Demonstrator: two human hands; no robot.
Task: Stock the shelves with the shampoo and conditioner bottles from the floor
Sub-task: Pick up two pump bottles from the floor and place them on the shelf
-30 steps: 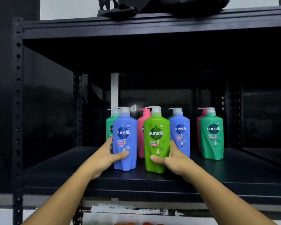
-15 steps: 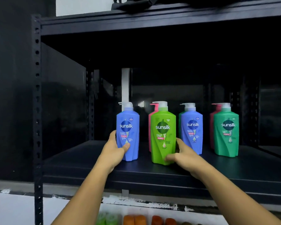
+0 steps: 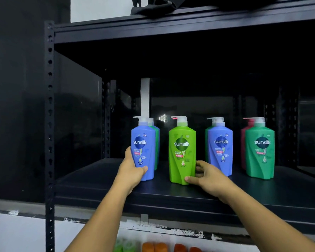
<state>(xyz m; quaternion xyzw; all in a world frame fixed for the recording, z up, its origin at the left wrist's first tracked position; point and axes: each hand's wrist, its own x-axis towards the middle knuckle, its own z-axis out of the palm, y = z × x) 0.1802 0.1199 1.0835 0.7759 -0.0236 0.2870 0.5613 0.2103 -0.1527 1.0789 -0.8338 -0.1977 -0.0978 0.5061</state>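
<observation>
On the black shelf board [image 3: 102, 180] stand several Sunsilk pump bottles, all upright. My left hand [image 3: 130, 169] grips the lower left side of a blue bottle [image 3: 144, 146], which hides a dark green one behind it. My right hand [image 3: 206, 176] holds the lower right edge of a lime green bottle [image 3: 182, 151], thumb at its base. Further right stand a second blue bottle [image 3: 220, 148] and a dark green bottle [image 3: 260, 151], each with another bottle partly hidden behind it.
A black upright post [image 3: 50, 124] with holes frames the shelf on the left. A dark bag [image 3: 153, 6] lies on the upper shelf. Green and orange caps [image 3: 153, 247] show below at the bottom edge. Bare shelf board lies left of the bottles.
The blue bottle in my left hand has moved left, away from the lime green one, opening a gap between them. The view has shifted so the bottles sit further right.
</observation>
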